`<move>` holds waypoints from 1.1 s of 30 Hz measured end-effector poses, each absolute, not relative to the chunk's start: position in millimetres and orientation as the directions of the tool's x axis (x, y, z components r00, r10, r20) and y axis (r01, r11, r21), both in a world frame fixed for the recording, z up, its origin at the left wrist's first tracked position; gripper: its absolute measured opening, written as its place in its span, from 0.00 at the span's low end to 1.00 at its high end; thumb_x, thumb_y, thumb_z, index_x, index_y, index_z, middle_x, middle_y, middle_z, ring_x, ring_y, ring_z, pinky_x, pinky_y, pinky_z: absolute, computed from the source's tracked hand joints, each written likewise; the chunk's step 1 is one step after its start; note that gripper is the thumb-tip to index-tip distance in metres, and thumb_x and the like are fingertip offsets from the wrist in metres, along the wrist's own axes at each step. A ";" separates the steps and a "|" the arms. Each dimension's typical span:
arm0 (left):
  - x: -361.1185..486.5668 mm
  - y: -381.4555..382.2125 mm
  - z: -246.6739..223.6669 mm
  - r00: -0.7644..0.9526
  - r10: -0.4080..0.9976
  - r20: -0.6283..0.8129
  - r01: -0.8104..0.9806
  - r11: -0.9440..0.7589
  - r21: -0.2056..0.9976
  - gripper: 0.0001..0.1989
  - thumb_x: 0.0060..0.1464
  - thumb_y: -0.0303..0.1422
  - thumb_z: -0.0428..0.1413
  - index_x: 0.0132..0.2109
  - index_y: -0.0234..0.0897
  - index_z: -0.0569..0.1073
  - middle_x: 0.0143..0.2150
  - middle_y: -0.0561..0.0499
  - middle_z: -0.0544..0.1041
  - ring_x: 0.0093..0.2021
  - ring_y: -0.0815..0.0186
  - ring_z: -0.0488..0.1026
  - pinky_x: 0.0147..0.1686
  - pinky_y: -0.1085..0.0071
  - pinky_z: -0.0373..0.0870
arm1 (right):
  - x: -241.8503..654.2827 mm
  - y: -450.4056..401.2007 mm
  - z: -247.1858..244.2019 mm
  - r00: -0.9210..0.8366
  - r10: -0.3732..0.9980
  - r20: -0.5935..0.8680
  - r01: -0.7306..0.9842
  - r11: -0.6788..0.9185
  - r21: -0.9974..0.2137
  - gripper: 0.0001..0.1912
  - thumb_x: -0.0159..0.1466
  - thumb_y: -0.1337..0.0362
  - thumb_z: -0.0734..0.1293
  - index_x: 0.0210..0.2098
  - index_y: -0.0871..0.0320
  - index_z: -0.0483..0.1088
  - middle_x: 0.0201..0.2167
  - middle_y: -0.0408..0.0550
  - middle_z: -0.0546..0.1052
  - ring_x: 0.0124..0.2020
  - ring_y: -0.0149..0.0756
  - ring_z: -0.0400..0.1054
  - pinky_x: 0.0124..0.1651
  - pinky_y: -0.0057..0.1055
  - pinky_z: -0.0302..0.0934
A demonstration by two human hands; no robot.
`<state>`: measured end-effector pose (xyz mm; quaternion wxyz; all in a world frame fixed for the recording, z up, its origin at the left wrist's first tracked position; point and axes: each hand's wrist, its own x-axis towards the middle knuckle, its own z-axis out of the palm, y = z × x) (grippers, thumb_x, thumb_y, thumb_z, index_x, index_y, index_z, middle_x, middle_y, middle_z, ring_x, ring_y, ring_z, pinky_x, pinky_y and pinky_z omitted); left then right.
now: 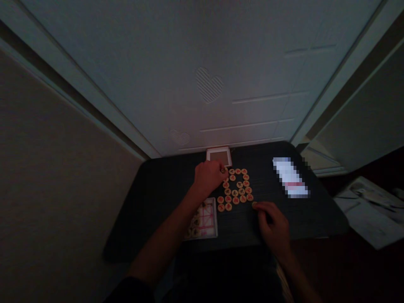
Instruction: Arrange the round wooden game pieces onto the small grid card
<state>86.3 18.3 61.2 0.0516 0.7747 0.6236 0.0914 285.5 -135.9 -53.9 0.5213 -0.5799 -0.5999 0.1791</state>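
Flat, round, tan discs [234,193] with red or black characters, apparently wooden, lie in a gappy block on the dark, faintly streaked tabletop [151,202], just right of and beyond the white, shallow, rectangular tray [216,219] with pink lines inside. The step in hand looks like handling single discs at the block's edges; whether they are being set down or picked up cannot be told. Beyond the tray, the left hand [208,176] has thumb and forefinger closed on one disc at the block's far corner. To the tray's right, the right hand [274,223] is curled, its fingertips nipped on another disc's edge; whether that disc is lifted, I cannot tell. The next move likely calls for a light pinch that leaves the closely set neighbours unnudged. More discs lie inside the tray, partly behind the left forearm. Well beyond it stands a pale, rimmed, box-like piece [230,158].
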 end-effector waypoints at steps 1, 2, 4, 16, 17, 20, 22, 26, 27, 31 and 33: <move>82.9 10.3 65.9 0.210 0.971 0.113 0.944 -0.231 0.234 0.12 0.58 0.43 0.59 0.43 0.43 0.81 0.36 0.48 0.84 0.40 0.56 0.80 0.40 0.63 0.72 | 283.5 -134.8 -51.3 0.231 0.884 0.407 0.500 0.251 -0.829 0.10 0.68 0.66 0.63 0.41 0.52 0.77 0.40 0.48 0.81 0.42 0.41 0.76 0.48 0.39 0.69; 79.7 1.2 69.7 0.220 0.966 0.138 0.929 -0.251 0.273 0.12 0.58 0.44 0.59 0.43 0.44 0.81 0.36 0.50 0.84 0.38 0.58 0.80 0.39 0.64 0.72 | 280.7 -133.2 -47.7 0.250 0.884 0.395 0.487 0.238 -0.841 0.09 0.69 0.65 0.64 0.41 0.52 0.77 0.40 0.48 0.81 0.43 0.41 0.76 0.49 0.40 0.69; 74.7 -18.4 74.1 0.248 0.951 0.182 0.890 -0.298 0.345 0.12 0.56 0.44 0.61 0.44 0.44 0.79 0.37 0.53 0.84 0.36 0.61 0.80 0.39 0.65 0.72 | 272.4 -128.2 -37.4 0.280 0.894 0.349 0.434 0.206 -0.877 0.08 0.69 0.62 0.65 0.41 0.52 0.77 0.41 0.49 0.81 0.43 0.42 0.76 0.49 0.40 0.69; 55.1 -68.4 48.9 0.496 0.776 0.389 0.653 -0.629 0.422 0.10 0.62 0.34 0.60 0.50 0.42 0.74 0.49 0.50 0.82 0.49 0.60 0.79 0.51 0.62 0.74 | 221.3 -86.2 2.9 0.068 0.997 -0.043 -0.221 -0.027 -0.975 0.17 0.58 0.51 0.76 0.41 0.53 0.75 0.35 0.45 0.83 0.34 0.37 0.78 0.38 0.32 0.72; 51.2 -67.8 48.3 0.512 0.763 0.394 0.628 -0.646 0.434 0.11 0.62 0.35 0.60 0.51 0.42 0.74 0.50 0.50 0.82 0.51 0.60 0.78 0.52 0.62 0.74 | 220.2 -85.4 1.9 0.064 0.997 -0.045 -0.229 -0.029 -0.973 0.17 0.57 0.51 0.76 0.41 0.53 0.76 0.35 0.45 0.83 0.34 0.37 0.78 0.38 0.32 0.72; 32.4 -64.1 43.6 0.521 0.762 0.384 0.591 -0.647 0.481 0.14 0.62 0.36 0.61 0.53 0.43 0.74 0.54 0.50 0.80 0.54 0.61 0.77 0.55 0.62 0.73 | 219.4 -85.2 -3.6 0.075 0.996 -0.049 -0.222 -0.031 -0.975 0.18 0.56 0.51 0.77 0.41 0.53 0.76 0.37 0.45 0.83 0.37 0.38 0.78 0.41 0.33 0.73; 13.8 -60.8 34.7 0.466 0.799 0.380 0.617 -0.601 0.508 0.11 0.63 0.36 0.60 0.51 0.43 0.75 0.52 0.50 0.80 0.54 0.61 0.76 0.56 0.61 0.72 | 220.8 -87.3 -9.5 0.088 0.994 -0.063 -0.188 -0.045 -0.981 0.19 0.56 0.51 0.77 0.42 0.52 0.76 0.39 0.46 0.83 0.39 0.40 0.79 0.44 0.36 0.73; -25.5 -57.2 5.0 0.328 0.877 0.352 0.693 -0.476 0.541 0.08 0.61 0.34 0.60 0.47 0.42 0.77 0.47 0.49 0.81 0.49 0.59 0.77 0.52 0.58 0.73 | 223.8 -97.4 -23.8 0.087 0.992 -0.087 -0.091 -0.079 -0.993 0.19 0.57 0.50 0.76 0.44 0.52 0.78 0.44 0.49 0.83 0.45 0.44 0.79 0.49 0.41 0.73; -32.5 -57.5 -2.7 0.308 0.891 0.335 0.701 -0.450 0.553 0.08 0.61 0.34 0.60 0.47 0.42 0.78 0.46 0.49 0.81 0.48 0.59 0.77 0.52 0.58 0.73 | 223.6 -100.6 -26.6 0.086 0.993 -0.082 -0.070 -0.076 -0.995 0.19 0.57 0.50 0.76 0.44 0.52 0.78 0.45 0.49 0.83 0.45 0.44 0.79 0.50 0.41 0.73; -41.8 -60.3 -24.7 0.283 0.921 0.268 0.688 -0.389 0.612 0.09 0.59 0.36 0.61 0.47 0.41 0.78 0.46 0.49 0.81 0.48 0.59 0.76 0.51 0.57 0.73 | 218.8 -111.1 -32.3 0.091 0.995 -0.040 -0.023 -0.038 -0.999 0.18 0.56 0.48 0.76 0.40 0.52 0.79 0.42 0.49 0.83 0.40 0.42 0.79 0.46 0.39 0.74; -38.0 -60.8 -29.4 0.288 0.929 0.232 0.682 -0.369 0.632 0.10 0.58 0.37 0.62 0.47 0.42 0.79 0.46 0.49 0.81 0.49 0.58 0.76 0.52 0.57 0.72 | 216.2 -113.1 -32.9 0.097 0.995 -0.022 -0.026 -0.019 -0.999 0.18 0.55 0.48 0.77 0.38 0.52 0.79 0.41 0.49 0.83 0.37 0.40 0.78 0.44 0.38 0.74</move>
